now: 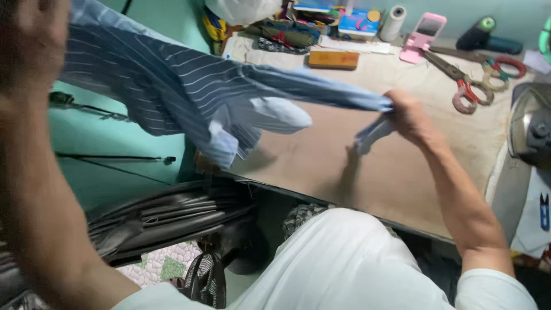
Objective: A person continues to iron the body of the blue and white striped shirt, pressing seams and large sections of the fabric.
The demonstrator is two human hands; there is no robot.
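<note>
Head view: the striped blue shirt (189,95) is hanging stretched across the upper half of the frame, held clear above the brown surface (396,172). The right hand (408,115), right of centre, is gripping one end of the garment, its fingers (396,106) closed around the bunched cloth; a pale fold is trailing below the fist toward the surface. The left hand (34,34), blurred at the upper left corner, is raised at the other end of the shirt; whether its fingers are clamping the fabric cannot be told. A pale blue sleeve end is drooping from the shirt's middle, near the left edge of the surface.

Along the far edge of the surface, at the upper right, two pairs of scissors (470,80) are lying side by side. A pink phone stand (422,37) and a white thread spool (394,22) are standing just behind them, and an orange block (333,59) is lying to the left. An iron (531,123) is sitting at the right edge.
</note>
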